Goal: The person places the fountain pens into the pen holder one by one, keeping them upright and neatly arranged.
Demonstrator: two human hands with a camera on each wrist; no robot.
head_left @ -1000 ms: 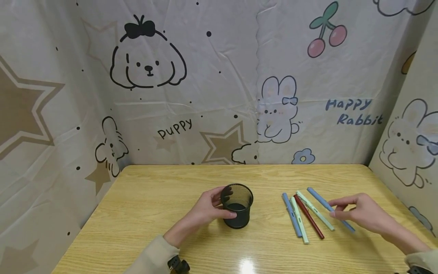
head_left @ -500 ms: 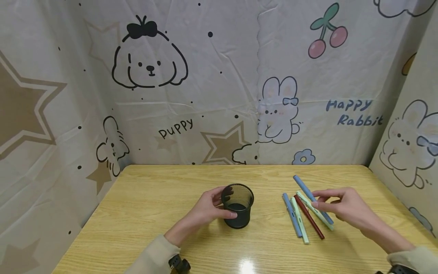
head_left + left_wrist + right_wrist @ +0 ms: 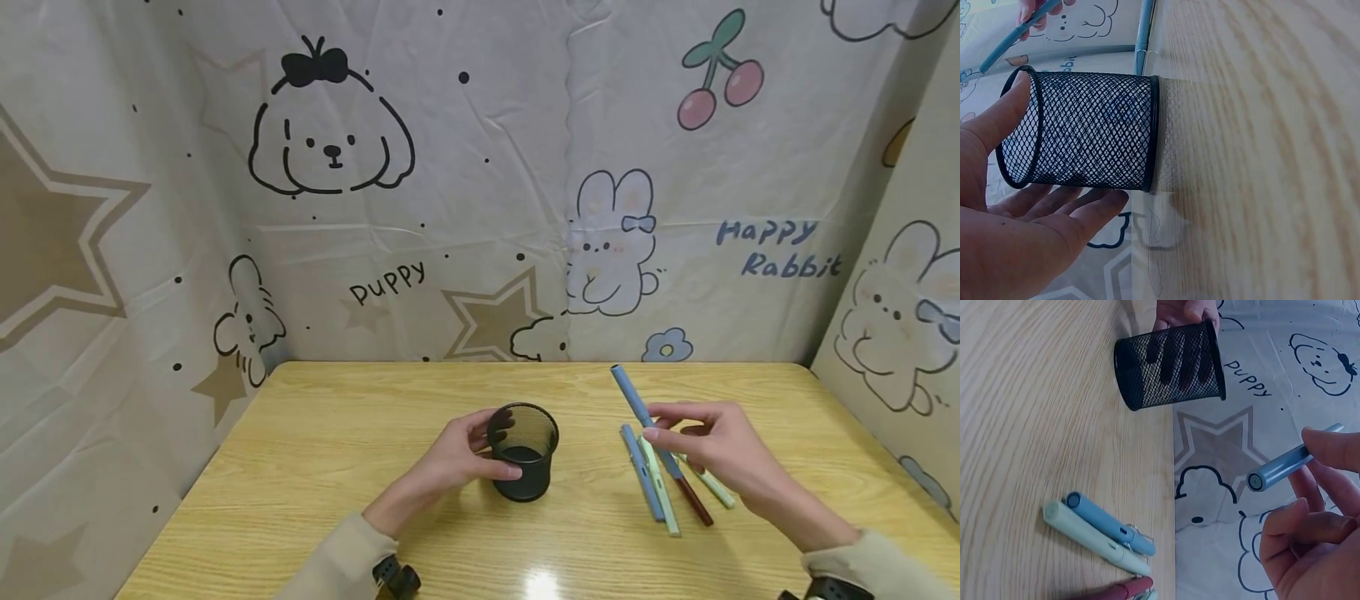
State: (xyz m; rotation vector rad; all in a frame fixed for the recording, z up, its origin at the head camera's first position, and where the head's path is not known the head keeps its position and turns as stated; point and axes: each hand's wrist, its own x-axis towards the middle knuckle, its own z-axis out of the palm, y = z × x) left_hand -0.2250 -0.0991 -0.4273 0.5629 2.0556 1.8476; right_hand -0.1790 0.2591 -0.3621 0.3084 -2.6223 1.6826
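Observation:
A black mesh pen holder (image 3: 527, 483) stands upright on the table, and nothing shows inside it. My left hand (image 3: 450, 457) grips its left side, thumb on the front and fingers behind, as the left wrist view of the mesh wall (image 3: 1091, 131) also shows. Between thumb and fingers, my right hand (image 3: 727, 446) pinches a blue pen (image 3: 630, 392), raised over the others and slanting up to the left. Under it lie another blue pen (image 3: 642, 479), a pale green pen (image 3: 658, 492), a dark red pen (image 3: 695, 502) and a second pale green pen (image 3: 717, 487), partly hidden by the hand.
The wooden table (image 3: 360, 400) ends at a patterned cloth backdrop (image 3: 487, 167), with more cloth down both sides. Bare wood lies between the pen holder and the loose pens. Each wrist carries a dark strapped device, such as this left one (image 3: 396, 577).
My right hand has lifted the blue pen from the right end of the row and carried it left over the other pens. The left hand keeps its grip on the pen holder.

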